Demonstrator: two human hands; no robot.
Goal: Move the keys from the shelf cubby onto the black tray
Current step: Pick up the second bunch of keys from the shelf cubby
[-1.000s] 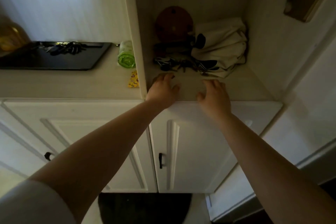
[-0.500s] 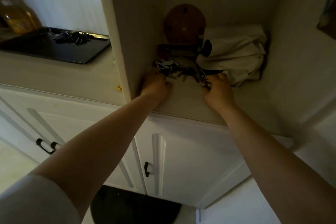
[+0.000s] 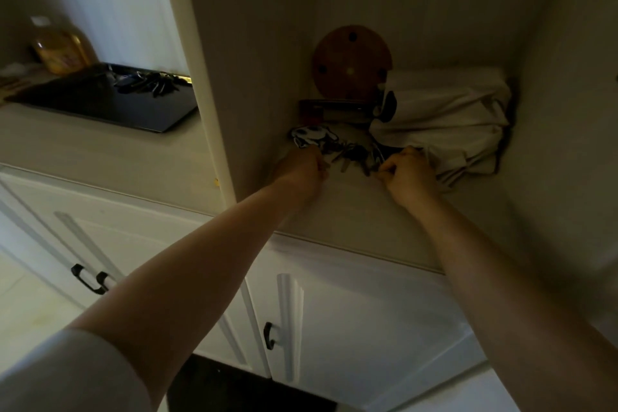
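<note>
Dim cubby (image 3: 368, 211) shelf: I see the keys (image 3: 351, 157) lying in a left-to-right string between my hands, on the board in front of a folded cloth (image 3: 444, 130). My left hand (image 3: 301, 167) and right hand (image 3: 406, 170) are curled at either end, seemingly pinching it, though the grip is hard to see. Well to the left sits the tray (image 3: 100, 104).

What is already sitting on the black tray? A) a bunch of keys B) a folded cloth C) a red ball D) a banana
A: a dark bunch of keys lies near the back edge of the black tray on the counter, while both hands are over in the cubby.
</note>
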